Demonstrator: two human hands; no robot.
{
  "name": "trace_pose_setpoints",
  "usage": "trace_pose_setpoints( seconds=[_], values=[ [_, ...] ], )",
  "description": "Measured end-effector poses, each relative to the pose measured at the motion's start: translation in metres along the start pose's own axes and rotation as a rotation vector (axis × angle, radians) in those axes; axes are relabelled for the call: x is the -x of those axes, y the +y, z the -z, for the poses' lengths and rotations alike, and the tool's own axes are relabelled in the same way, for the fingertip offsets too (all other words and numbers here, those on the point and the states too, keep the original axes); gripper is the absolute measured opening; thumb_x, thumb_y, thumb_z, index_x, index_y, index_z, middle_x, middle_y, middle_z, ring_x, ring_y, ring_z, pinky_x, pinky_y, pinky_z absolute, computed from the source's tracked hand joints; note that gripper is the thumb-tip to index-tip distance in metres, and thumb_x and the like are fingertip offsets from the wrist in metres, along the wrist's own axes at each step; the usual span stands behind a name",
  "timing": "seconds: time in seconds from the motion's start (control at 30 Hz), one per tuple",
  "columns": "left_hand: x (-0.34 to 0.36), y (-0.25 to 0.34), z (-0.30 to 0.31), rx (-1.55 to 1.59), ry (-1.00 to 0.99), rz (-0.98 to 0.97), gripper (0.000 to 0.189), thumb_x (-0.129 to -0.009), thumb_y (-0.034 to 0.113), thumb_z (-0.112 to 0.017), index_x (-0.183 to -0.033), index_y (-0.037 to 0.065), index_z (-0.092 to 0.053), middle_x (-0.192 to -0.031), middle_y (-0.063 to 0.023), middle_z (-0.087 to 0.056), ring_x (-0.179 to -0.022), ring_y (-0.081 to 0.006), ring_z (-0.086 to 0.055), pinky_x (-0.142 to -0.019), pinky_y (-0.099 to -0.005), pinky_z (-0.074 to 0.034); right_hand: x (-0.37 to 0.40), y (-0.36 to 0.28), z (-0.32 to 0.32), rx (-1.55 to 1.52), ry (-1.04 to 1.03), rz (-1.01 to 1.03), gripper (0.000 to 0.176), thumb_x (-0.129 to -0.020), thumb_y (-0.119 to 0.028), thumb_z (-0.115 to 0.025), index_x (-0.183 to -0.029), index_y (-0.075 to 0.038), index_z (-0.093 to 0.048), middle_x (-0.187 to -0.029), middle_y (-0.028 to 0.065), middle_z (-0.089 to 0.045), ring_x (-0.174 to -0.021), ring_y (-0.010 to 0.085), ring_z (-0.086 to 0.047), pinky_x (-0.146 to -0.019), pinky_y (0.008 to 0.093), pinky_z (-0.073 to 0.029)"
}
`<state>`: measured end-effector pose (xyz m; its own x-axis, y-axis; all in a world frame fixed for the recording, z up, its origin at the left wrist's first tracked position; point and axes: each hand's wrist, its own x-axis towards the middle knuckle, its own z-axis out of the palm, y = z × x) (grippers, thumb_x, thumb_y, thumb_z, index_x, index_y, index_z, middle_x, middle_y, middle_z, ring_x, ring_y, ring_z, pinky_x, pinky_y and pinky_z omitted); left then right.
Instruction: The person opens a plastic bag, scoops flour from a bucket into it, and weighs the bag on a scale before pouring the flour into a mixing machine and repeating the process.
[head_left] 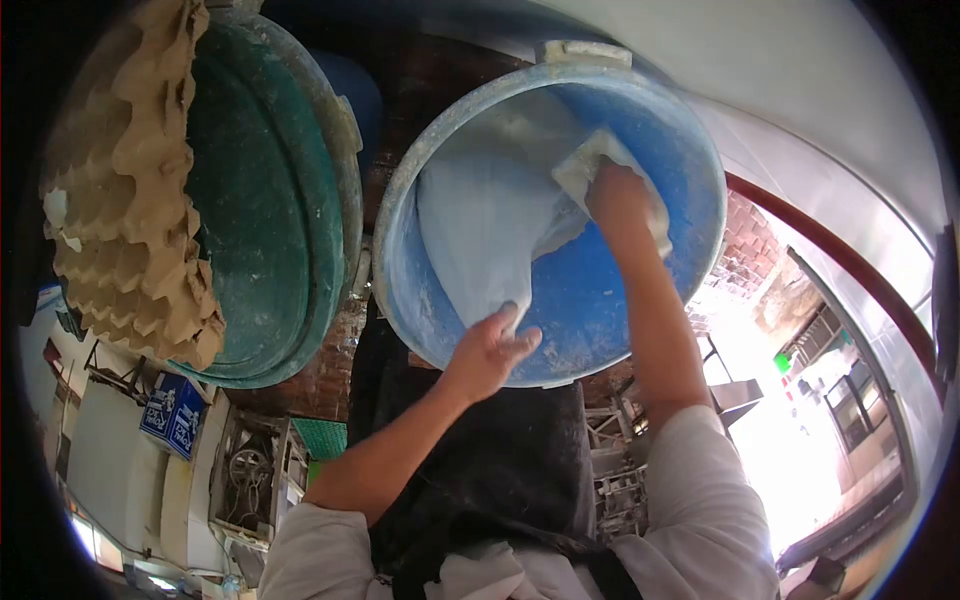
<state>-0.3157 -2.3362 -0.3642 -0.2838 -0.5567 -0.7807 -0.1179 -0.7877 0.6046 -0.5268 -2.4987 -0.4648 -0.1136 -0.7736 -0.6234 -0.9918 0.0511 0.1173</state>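
Note:
A large blue tub (690, 150) with a pale, dusty rim stands in front of me. Inside it, a white, sheet-like sack (475, 220) hangs down from the far left wall toward the near rim. My left hand (485, 355) is at the near rim, its fingers closed on the lower corner of the white sack. Deep in the tub, on the right side, my right hand (615, 195) grips a pale, square-edged scoop (580, 170). What lies inside the scoop cannot be made out.
Left of the tub stands a green bin (260, 200), partly covered by brown egg-carton trays (130, 210). A blue box (172, 415) and a metal machine (250, 470) are at the lower left. A red pipe (840, 260) runs along the right.

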Motion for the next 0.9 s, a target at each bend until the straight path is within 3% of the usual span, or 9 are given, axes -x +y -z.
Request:
trace_pose_setpoints(
  seconds=[0.2,0.33,0.37,0.5,0.73,0.9],
  values=[
    [0.030,-0.021,-0.008,0.089,-0.102,0.147,0.056,-0.091,0.038,-0.063,-0.119,-0.010,-0.053,-0.099,-0.0209,-0.063,-0.094,-0.0250,-0.061,-0.087,-0.0320,-0.045,-0.085,-0.005,-0.154,-0.132,0.094,-0.120,0.027,-0.088,-0.018,-0.052,-0.111,-0.009,-0.064,-0.100,0.0167,-0.069,-0.096,0.0338,-0.067,-0.083,0.0456,-0.053],
    [0.010,-0.029,0.001,0.206,-0.028,0.075,0.056,-0.092,0.033,-0.064,-0.124,-0.010,-0.050,-0.103,-0.0149,-0.064,-0.097,-0.0187,-0.058,-0.088,-0.0318,-0.044,-0.134,-0.020,-0.183,-0.065,-0.031,-0.127,0.038,-0.085,-0.027,-0.060,-0.122,-0.021,-0.061,-0.106,0.0149,-0.068,-0.098,0.0363,-0.065,-0.084,0.0480,-0.053],
    [0.002,-0.034,0.005,0.238,-0.029,0.101,0.054,-0.092,0.031,-0.064,-0.126,-0.009,-0.050,-0.105,-0.0132,-0.063,-0.097,-0.0171,-0.057,-0.088,-0.0314,-0.044,-0.137,-0.017,-0.189,-0.083,0.025,-0.062,0.038,-0.084,-0.028,-0.061,-0.122,-0.021,-0.061,-0.105,0.0154,-0.068,-0.098,0.0364,-0.065,-0.084,0.0477,-0.053],
    [-0.014,-0.038,0.000,0.385,0.002,0.172,0.049,-0.093,0.023,-0.062,-0.130,-0.007,-0.049,-0.105,-0.0076,-0.059,-0.094,-0.0106,-0.052,-0.085,-0.0283,-0.043,-0.130,0.002,-0.191,-0.203,0.230,0.125,0.040,-0.084,-0.034,-0.064,-0.122,-0.019,-0.062,-0.102,0.0175,-0.068,-0.095,0.0380,-0.065,-0.083,0.0475,-0.052],
    [-0.026,-0.053,0.003,0.796,0.055,0.323,0.026,-0.095,0.018,-0.059,-0.118,0.007,-0.058,-0.075,0.0047,-0.047,-0.065,-0.0041,-0.042,-0.056,-0.0231,-0.035,-0.121,-0.027,-0.183,-0.556,0.281,0.210,0.044,-0.081,-0.032,-0.071,-0.120,-0.012,-0.064,-0.103,0.0190,-0.068,-0.096,0.0364,-0.065,-0.085,0.0456,-0.051],
    [-0.054,-0.018,0.017,1.025,0.342,0.308,0.022,-0.092,0.024,-0.063,-0.112,0.015,-0.058,-0.066,0.0080,-0.039,-0.054,-0.0055,-0.037,-0.051,-0.0224,-0.029,-0.055,0.006,-0.143,-0.855,0.271,0.223,0.030,-0.079,-0.014,-0.073,-0.107,-0.005,-0.066,-0.098,0.0190,-0.069,-0.090,0.0368,-0.067,-0.081,0.0379,-0.052]
  ],
)
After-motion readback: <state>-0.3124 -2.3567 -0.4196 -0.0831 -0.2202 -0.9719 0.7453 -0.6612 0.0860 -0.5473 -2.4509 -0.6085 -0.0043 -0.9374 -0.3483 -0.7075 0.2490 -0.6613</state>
